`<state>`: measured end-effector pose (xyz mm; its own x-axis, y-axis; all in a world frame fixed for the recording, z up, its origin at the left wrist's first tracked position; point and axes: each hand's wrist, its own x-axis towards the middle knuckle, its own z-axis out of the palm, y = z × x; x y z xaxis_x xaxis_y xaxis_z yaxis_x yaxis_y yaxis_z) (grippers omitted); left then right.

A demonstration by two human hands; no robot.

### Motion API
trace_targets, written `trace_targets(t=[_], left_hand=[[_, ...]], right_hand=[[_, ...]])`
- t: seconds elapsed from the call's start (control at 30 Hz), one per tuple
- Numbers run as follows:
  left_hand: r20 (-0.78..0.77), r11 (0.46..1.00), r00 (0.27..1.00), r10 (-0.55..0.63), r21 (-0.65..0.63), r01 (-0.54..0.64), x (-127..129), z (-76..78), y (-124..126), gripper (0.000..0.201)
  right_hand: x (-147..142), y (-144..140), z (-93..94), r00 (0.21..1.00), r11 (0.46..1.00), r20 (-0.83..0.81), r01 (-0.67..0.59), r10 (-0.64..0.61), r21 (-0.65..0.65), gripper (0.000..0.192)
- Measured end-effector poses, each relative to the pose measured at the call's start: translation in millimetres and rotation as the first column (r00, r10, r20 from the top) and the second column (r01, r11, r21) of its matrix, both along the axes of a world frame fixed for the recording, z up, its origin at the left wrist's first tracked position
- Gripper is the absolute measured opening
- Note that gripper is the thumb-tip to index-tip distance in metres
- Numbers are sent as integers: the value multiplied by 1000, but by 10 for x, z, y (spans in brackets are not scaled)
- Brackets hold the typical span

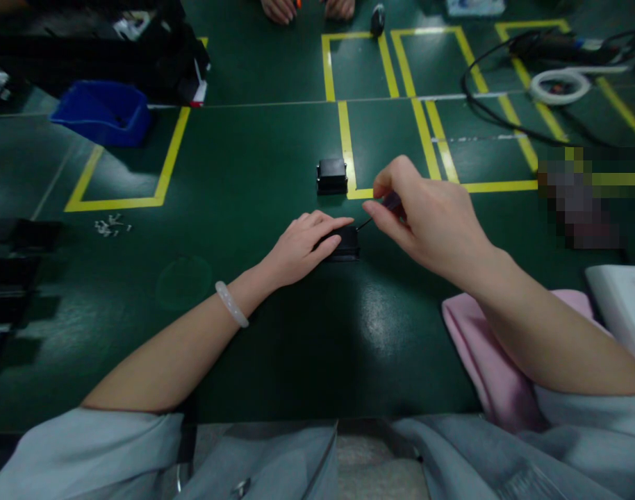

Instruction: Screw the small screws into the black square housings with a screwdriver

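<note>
Steadying a small black box [347, 244] on the green desk [276, 354], our left hand [307, 242] lies over its left part, the index finger stretched along the far edge and the thumb across the top; whether these fingers close around its sides we cannot tell. Our right hand [426, 212] is closed on a slim tool [392, 201], gripping its dark handle between thumb and curled fingers, and the thin shaft slants down to the far right corner of the box. We wear a pale bracelet [232, 304] on the left wrist. Just beyond our hands, another black box [332, 177] stands beside a yellow tape line [347, 146]. Well to the left of our left hand we see a little scatter of screws [110, 225], with a blue bin [106, 114] farther off behind them and several dark blocks [15, 271] out past them at the far left. Under our right forearm lies a pink cloth [466, 326], with a white object [622, 298] to its right. Across the desk, well beyond our hands, a co-worker's two hands [280, 8] show at the edge of our view
</note>
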<state>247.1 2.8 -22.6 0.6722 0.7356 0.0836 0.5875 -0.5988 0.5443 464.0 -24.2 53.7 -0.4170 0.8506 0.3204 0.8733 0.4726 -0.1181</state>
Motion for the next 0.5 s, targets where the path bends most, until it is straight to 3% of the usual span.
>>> trace_targets(t=[0.5], left_hand=[[11,1000,1000,5,-5,-5,0,-17,-1,44]], right_hand=[[14,-4,4,999,1000,35,-19,18,24,29]])
